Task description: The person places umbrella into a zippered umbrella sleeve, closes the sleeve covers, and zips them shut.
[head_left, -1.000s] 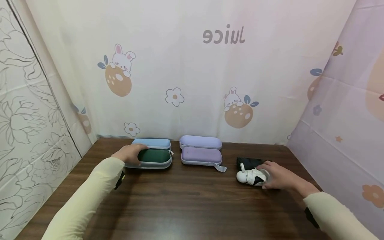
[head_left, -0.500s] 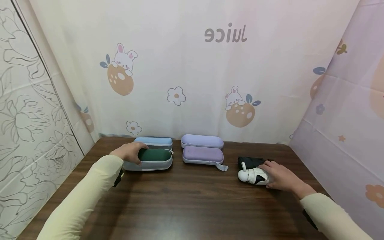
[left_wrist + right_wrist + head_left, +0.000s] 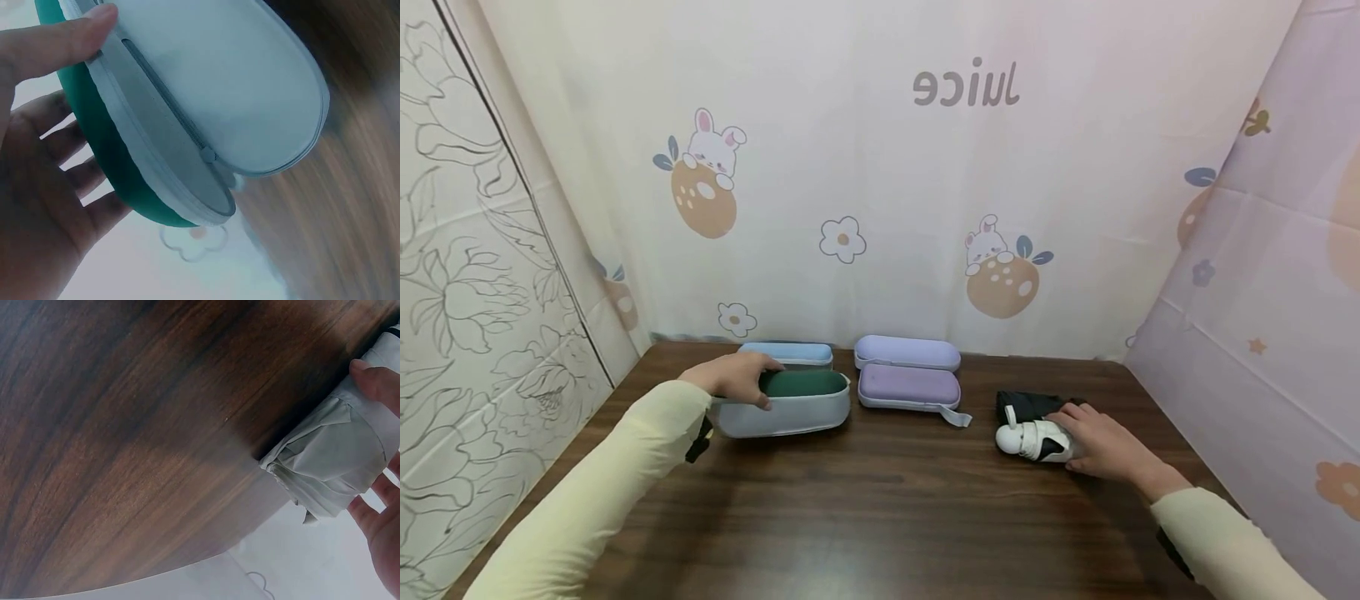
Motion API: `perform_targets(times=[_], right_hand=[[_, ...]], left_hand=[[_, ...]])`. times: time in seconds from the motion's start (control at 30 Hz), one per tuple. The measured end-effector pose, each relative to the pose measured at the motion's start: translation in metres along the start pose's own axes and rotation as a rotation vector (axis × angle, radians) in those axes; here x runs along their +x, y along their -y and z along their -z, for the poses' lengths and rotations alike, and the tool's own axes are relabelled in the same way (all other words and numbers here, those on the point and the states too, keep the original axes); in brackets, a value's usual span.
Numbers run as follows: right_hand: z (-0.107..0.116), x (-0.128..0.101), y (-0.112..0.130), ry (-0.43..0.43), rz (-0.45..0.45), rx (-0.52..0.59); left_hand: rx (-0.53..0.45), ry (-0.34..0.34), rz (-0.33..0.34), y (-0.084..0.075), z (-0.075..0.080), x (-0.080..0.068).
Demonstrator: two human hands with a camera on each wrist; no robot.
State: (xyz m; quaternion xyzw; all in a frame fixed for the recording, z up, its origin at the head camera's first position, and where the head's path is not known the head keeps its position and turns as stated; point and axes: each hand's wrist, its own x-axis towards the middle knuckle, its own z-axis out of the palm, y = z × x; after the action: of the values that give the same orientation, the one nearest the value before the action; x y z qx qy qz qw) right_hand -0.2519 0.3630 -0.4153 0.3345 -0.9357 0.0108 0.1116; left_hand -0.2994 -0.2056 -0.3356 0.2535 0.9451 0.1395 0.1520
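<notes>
My left hand (image 3: 736, 377) grips the left end of a zippered hard case (image 3: 805, 383), green outside and pale grey inside. In the left wrist view, the thumb lies over the rim of the open case (image 3: 175, 125) and the fingers are behind its green shell. The case is tilted, its grey side facing me. On the right, my right hand (image 3: 1105, 442) holds a white folded umbrella (image 3: 1036, 440) with a rounded white handle. The right wrist view shows the thumb across the umbrella's cloth (image 3: 337, 450), with fingers on the other side.
Behind the green case lies a light blue case (image 3: 786, 353). Two purple cases, a lighter one (image 3: 906, 352) behind a darker one (image 3: 910, 385) with a strap, lie mid-table. A black folded item (image 3: 1026, 405) lies behind the umbrella. Curtains enclose the wooden table (image 3: 880, 508).
My left hand has tilted the green case and drawn it slightly forward and right, so more of its grey side shows. The right hand and umbrella have barely moved.
</notes>
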Motion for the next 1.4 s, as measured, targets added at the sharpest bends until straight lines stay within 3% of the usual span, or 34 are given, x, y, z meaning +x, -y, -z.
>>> perform_targets(times=[0.37, 0.77, 1.0, 1.4], right_hand=[[-0.003, -0.002, -0.001, 0.037, -0.03, -0.002], [-0.002, -0.004, 0.001, 0.033, -0.042, 0.003], [-0.002, -0.003, 0.003, 0.027, -0.049, 0.009], [-0.003, -0.005, 0.003, 0.002, -0.079, 0.025]], left_hand=[[-0.098, 0.036, -0.072, -0.051, -0.002, 0.009], [-0.177, 0.116, -0.15, -0.098, -0.022, 0.042], [-0.221, 0.159, -0.164, -0.115, -0.039, 0.058], [-0.222, 0.191, -0.211, -0.126, -0.057, 0.077]])
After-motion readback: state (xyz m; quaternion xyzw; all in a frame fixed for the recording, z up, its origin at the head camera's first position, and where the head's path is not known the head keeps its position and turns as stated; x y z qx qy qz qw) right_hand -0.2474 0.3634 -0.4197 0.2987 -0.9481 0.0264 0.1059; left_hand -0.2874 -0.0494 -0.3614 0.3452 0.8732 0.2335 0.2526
